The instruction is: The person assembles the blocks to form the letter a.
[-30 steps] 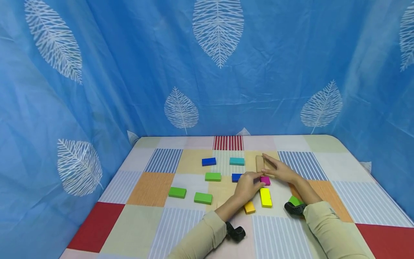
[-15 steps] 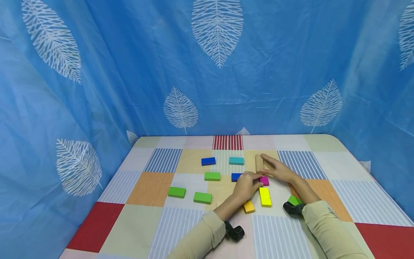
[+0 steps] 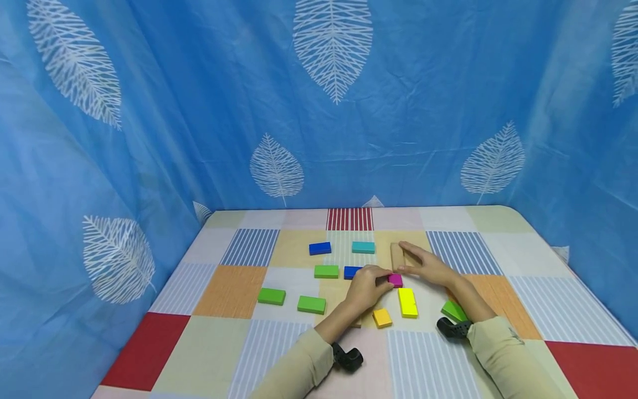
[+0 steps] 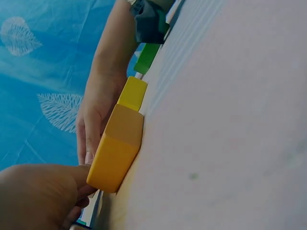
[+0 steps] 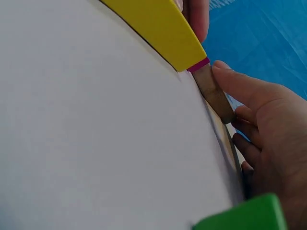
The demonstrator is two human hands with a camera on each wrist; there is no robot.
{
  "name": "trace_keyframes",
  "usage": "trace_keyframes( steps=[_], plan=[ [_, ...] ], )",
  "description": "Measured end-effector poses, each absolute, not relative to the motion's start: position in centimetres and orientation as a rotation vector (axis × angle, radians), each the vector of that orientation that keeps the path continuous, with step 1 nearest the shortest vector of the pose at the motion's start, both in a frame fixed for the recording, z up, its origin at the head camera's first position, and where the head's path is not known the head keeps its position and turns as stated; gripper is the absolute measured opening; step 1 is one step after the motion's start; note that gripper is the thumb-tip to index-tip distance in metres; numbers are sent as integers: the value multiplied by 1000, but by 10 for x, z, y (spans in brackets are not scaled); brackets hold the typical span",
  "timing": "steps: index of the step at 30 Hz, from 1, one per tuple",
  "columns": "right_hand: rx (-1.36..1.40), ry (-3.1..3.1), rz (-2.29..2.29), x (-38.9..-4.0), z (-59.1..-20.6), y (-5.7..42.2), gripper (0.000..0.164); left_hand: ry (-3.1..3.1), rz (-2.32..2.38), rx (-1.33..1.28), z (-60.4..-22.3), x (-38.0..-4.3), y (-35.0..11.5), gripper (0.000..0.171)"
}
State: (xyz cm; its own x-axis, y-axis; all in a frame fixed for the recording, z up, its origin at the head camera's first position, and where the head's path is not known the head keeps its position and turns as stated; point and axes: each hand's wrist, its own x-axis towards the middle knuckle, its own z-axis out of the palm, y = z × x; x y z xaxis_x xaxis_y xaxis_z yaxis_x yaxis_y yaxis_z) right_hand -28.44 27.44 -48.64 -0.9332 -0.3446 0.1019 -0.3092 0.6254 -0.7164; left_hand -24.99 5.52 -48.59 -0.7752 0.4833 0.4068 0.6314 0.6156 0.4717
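Observation:
My left hand point(image 3: 368, 289) pinches a small magenta block point(image 3: 395, 281) at the right-centre of the table in the head view. My right hand point(image 3: 432, 270) spans a plain wooden block point(image 3: 397, 257) just beyond it, thumb by the near end and index finger by the far end. The wooden block point(image 5: 213, 93) lies beside the magenta one in the right wrist view. A yellow block point(image 3: 407, 302) lies nearer me, with an orange block point(image 3: 382, 318) to its left. Beyond my left fingers is a blue block point(image 3: 351, 272), partly hidden by the hand.
Three green blocks point(image 3: 311, 304) lie at left. Farther back are another blue block point(image 3: 320, 248) and a turquoise block point(image 3: 363, 247). A green block point(image 3: 453, 311) sits under the right forearm. A wooden piece point(image 3: 356, 323) shows by the left wrist. Blue curtains surround the checked tablecloth point(image 3: 209, 354).
My left hand has moved left with the magenta block, and the blue block beside it has shifted left too. The wooden block and my right hand have moved slightly left and nearer.

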Motion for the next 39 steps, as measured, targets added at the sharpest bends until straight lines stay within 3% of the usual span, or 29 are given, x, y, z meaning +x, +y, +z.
trace_keyframes(
  steps=[12,27,39],
  plan=[
    [-720,2822,-1202,-280,-491,277,60,-2742,-747,-875,-483,-243,53,46],
    [-702,2852,-1178,-279,-495,275,59,-2623,-1042,-905,-483,-242,55,44],
    [-746,2867,-1162,-277,-493,273,59,-2652,-919,-856,-486,-241,56,40]
  ],
)
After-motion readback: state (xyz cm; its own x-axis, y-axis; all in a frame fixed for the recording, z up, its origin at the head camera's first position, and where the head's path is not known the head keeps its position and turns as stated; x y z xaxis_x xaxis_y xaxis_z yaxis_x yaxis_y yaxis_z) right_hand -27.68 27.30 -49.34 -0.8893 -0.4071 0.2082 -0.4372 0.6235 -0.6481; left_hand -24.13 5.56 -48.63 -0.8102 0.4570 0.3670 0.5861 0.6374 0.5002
